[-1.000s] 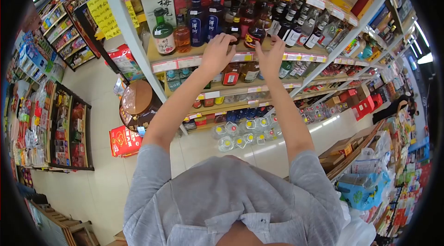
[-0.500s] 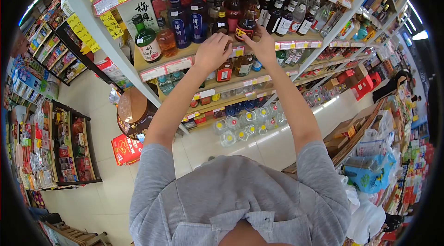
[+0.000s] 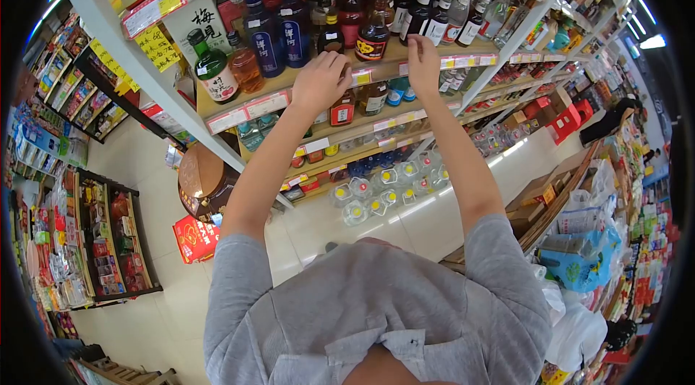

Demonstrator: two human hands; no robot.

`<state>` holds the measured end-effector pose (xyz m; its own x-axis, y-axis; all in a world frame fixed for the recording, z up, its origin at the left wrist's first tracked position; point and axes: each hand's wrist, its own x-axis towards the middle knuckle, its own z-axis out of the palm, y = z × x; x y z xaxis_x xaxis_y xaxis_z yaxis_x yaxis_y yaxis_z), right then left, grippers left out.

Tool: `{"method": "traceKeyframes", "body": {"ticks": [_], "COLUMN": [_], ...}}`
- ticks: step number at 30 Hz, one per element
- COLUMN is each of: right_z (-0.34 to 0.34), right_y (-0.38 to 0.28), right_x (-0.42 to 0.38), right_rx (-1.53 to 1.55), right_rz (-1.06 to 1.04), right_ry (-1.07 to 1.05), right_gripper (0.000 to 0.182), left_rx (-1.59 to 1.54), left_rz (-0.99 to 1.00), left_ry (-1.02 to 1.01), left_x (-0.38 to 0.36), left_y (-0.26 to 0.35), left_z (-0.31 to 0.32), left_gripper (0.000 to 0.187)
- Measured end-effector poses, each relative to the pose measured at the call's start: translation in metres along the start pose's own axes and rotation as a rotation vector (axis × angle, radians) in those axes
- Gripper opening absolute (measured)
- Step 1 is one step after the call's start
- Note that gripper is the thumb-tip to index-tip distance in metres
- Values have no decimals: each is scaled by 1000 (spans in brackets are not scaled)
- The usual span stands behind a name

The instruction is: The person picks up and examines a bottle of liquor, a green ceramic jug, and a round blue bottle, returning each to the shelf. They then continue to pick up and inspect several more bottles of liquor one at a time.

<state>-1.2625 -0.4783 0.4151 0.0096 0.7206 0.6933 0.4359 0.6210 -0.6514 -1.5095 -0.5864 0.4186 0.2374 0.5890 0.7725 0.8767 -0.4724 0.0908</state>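
My left hand (image 3: 319, 82) is at the front edge of the bottle shelf (image 3: 279, 86), its fingers loosely curved and somewhat apart, just below a dark bottle with a yellow neck band (image 3: 331, 38). Nothing shows in its grasp. To the right, my right hand (image 3: 424, 66) is raised at the same shelf edge, fingers up and slightly bent, holding nothing visible. A dark round bottle with a black, red and yellow label (image 3: 371, 44) stands upright between the two hands, touched by neither. Black bottles with white labels (image 3: 435, 28) stand behind my right hand.
Blue bottles (image 3: 294, 30), an amber bottle (image 3: 246, 66) and a green bottle (image 3: 214, 73) stand at the left of the shelf. A white upright post (image 3: 156, 70) borders it. Lower shelves hold more bottles; clear jugs (image 3: 356, 211) and a brown jar (image 3: 204, 178) are on the floor.
My right hand has come away from the round labelled bottle and moved slightly right. My left hand has shifted a little left and down. The view has shifted slightly.
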Motion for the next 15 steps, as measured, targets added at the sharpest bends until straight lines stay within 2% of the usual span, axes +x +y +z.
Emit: {"method": "traceKeyframes", "body": {"ticks": [6, 12, 15], "right_z": [-9, -11, -24], "right_y": [24, 26, 20], "right_x": [23, 27, 25], "right_rx": [-186, -173, -108], "right_rz": [-74, -100, -12], "right_ry": [-34, -32, -30], "right_gripper": [22, 20, 19], "left_rx": [13, 35, 32], "left_rz": [-19, -4, -1], "left_ry": [-21, -6, -15], "left_x": [1, 3, 3], "left_y": [3, 5, 7], "left_z": [1, 0, 0], "left_gripper": [17, 17, 17]}}
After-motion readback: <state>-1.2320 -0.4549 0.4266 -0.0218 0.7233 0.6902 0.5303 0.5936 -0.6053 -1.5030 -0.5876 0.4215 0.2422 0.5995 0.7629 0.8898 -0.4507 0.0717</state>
